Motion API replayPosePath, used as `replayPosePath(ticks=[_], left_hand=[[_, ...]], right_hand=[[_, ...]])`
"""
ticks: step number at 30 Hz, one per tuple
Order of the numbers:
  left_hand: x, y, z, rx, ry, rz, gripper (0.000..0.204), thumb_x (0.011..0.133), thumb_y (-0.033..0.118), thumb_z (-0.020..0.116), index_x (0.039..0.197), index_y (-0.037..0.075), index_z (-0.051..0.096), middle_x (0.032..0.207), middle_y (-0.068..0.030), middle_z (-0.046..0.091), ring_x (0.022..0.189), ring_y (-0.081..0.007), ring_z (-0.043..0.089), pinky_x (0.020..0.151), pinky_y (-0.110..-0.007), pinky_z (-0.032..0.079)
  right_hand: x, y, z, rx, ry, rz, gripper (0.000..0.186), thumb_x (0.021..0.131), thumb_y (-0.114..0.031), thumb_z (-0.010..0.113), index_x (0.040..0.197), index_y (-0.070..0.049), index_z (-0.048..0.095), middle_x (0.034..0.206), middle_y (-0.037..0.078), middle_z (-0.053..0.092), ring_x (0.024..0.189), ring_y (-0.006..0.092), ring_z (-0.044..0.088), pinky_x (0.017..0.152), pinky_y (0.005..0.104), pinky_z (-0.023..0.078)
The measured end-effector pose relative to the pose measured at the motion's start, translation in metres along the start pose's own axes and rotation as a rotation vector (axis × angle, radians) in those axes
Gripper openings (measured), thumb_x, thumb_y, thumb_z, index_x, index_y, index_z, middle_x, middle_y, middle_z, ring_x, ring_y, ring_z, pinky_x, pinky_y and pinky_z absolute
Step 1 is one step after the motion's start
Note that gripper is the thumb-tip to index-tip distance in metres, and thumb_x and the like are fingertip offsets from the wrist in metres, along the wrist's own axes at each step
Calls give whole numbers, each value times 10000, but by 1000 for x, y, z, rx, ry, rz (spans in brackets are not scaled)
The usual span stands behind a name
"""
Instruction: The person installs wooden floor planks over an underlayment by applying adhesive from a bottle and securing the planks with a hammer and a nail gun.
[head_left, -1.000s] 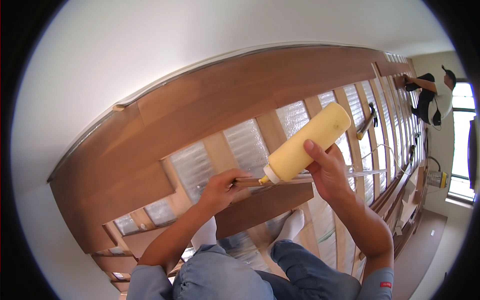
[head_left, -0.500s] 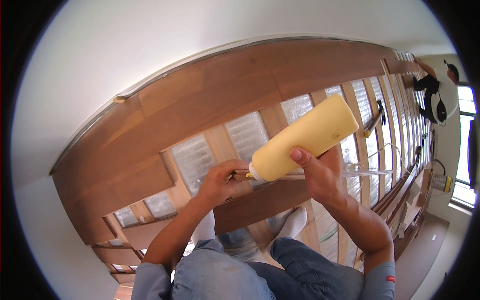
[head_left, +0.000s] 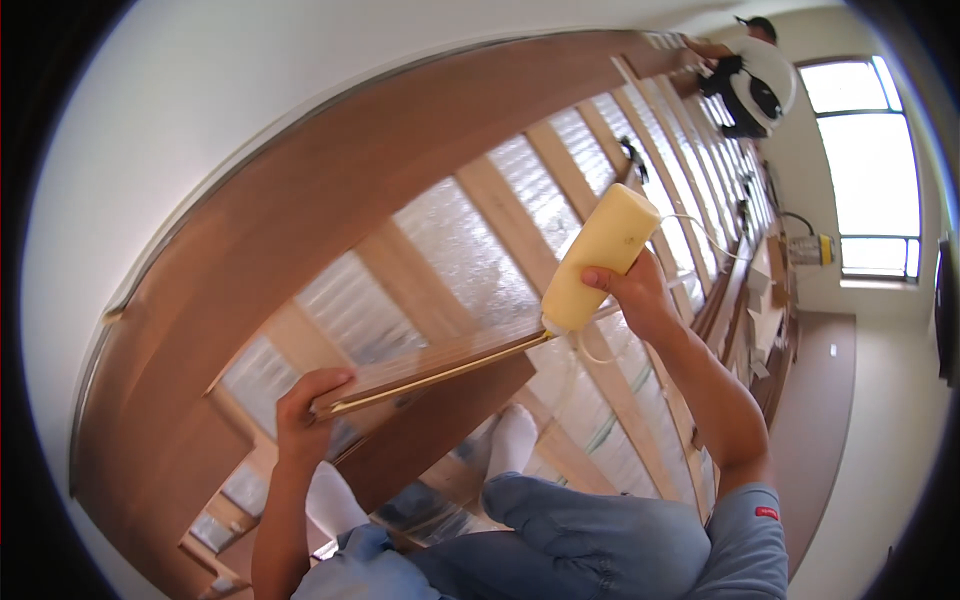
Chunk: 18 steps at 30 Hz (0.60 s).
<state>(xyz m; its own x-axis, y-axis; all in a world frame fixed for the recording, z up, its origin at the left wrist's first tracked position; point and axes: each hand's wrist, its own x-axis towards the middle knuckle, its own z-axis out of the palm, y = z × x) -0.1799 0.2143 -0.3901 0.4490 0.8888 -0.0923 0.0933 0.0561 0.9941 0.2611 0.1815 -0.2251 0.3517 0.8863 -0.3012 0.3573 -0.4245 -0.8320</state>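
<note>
My left hand (head_left: pixel 308 408) is closed around the near-left end of a brown wooden floorboard (head_left: pixel 445 360), which is held up on edge and slants away to the right. In my right hand (head_left: pixel 643 297) is a yellow squeeze bottle (head_left: pixel 605 255), tilted with its nozzle down at the board's far part. A thin yellow bead of glue (head_left: pixel 440 382) runs along the board's edge, from near my left hand up to the nozzle. Beneath the held board, another brown board (head_left: pixel 450 425) lies across the battens between my feet.
Laid floorboards (head_left: pixel 300 190) run along the white wall. Wooden battens (head_left: pixel 510 225) with silvery sheeting (head_left: pixel 455 240) between them cover the floor ahead. A hammer (head_left: pixel 632 165) lies on the battens. Another person (head_left: pixel 755 85) crouches at the far end near a window (head_left: pixel 868 165).
The bottle's nozzle has travelled along the board's edge, away from my left hand, leaving a yellow bead. My view has turned to the right.
</note>
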Motion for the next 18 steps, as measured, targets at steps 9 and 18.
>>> replayPosePath(ticks=[9, 18], left_hand=[[-7, -13, 2, -64, 56, 13, 196, 890, -56, 703, 1080, -9, 713, 1148, -195, 743, 1103, -295, 701, 1020, -407, 540], [-24, -33, -5, -30, 77, 85, 225, 902, -35, 720, 1123, 3, 690, 1158, -196, 727, 1094, -296, 687, 996, -402, 549]], right_hand=[[23, 104, -156, -11, 188, 96, 515, 844, -194, 878, 1256, -46, 605, 1149, 76, 712, 1054, 214, 701, 955, 369, 565], [29, 176, -272, 69, 428, 118, 518, 829, -119, 862, 1274, -13, 618, 1154, 78, 704, 1044, 204, 690, 887, 365, 576]])
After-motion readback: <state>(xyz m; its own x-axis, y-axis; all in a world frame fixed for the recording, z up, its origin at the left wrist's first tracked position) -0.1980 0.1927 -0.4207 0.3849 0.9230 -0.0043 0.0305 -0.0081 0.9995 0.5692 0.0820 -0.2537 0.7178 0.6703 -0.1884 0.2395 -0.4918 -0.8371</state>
